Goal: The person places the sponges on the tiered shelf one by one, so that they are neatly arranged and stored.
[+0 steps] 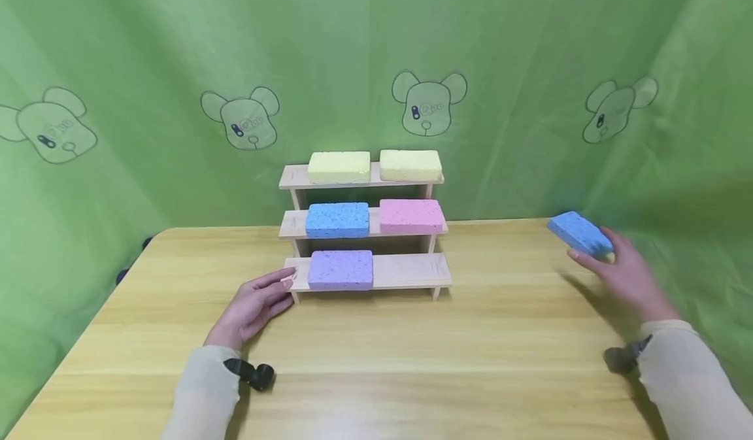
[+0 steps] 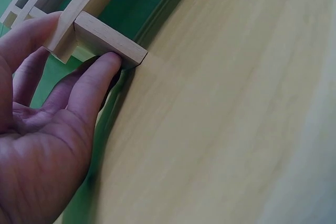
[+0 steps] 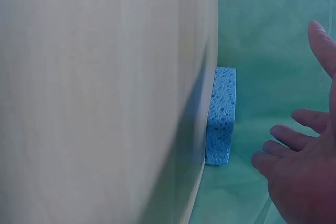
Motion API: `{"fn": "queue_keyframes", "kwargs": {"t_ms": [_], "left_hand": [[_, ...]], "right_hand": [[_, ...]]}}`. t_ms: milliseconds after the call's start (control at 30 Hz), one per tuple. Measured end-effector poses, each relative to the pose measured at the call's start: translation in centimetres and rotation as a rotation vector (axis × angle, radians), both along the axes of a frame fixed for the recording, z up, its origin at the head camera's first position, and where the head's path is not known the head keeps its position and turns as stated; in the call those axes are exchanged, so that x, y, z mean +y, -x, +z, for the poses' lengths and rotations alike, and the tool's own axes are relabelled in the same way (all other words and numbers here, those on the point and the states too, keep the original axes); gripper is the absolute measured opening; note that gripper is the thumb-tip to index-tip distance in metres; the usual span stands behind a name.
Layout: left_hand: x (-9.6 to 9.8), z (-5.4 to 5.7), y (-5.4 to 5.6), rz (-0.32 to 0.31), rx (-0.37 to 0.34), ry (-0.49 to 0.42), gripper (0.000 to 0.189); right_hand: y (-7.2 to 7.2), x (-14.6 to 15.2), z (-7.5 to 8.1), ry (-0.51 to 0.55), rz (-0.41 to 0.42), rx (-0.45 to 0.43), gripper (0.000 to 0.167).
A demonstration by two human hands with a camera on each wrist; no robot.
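A three-tier wooden stand (image 1: 412, 269) stands mid-table. My left hand (image 1: 253, 307) holds its left end at the lowest tier. In the left wrist view, the thumb (image 2: 100, 82) presses against the leg and the index finger lies along the board. At the far right, my right hand (image 1: 632, 276) is at a blue sponge (image 1: 579, 233), its thumb and fingers spread around the near end. The right wrist view has this blue sponge (image 3: 221, 116) at the table's edge, with a gap between it and the spread fingers (image 3: 291, 137).
Two pale yellow sponges (image 1: 339, 167) sit on the top tier. The middle tier bears a blue sponge (image 1: 337, 220) and a pink sponge (image 1: 410, 216). A purple sponge (image 1: 340, 270) lies on the left of the lowest tier. A green curtain (image 1: 353, 48) hangs behind the table (image 1: 382, 361).
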State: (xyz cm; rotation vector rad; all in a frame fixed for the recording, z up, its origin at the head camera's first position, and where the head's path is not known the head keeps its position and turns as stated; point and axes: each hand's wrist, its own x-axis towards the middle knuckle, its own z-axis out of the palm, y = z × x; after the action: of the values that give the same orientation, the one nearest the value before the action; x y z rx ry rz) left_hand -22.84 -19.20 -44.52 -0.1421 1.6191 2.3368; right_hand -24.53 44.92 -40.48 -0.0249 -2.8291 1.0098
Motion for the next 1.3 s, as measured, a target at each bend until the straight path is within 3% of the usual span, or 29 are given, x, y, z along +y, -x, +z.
{"fn": "queue_keyframes", "kwargs": {"t_ms": [400,700,967,1300], "left_hand": [[0.0,0.0,0.0,-0.007,-0.001,0.001,0.046],[0.0,0.1,-0.1,-0.008,-0.005,0.008,0.047],[-0.1,0.2,0.0,-0.010,0.008,0.012,0.048],[-0.1,0.2,0.0,-0.008,-0.003,0.012,0.048]], "right_hand": [[1.6,2.9,-0.7,-0.020,-0.002,-0.074,0.102],[3.5,4.2,0.5,-0.191,0.027,-0.189,0.107],[4.9,4.4,0.6,-0.266,0.054,-0.232,0.100],[5.3,4.9,0.1,-0.299,0.052,-0.239,0.090]]}}
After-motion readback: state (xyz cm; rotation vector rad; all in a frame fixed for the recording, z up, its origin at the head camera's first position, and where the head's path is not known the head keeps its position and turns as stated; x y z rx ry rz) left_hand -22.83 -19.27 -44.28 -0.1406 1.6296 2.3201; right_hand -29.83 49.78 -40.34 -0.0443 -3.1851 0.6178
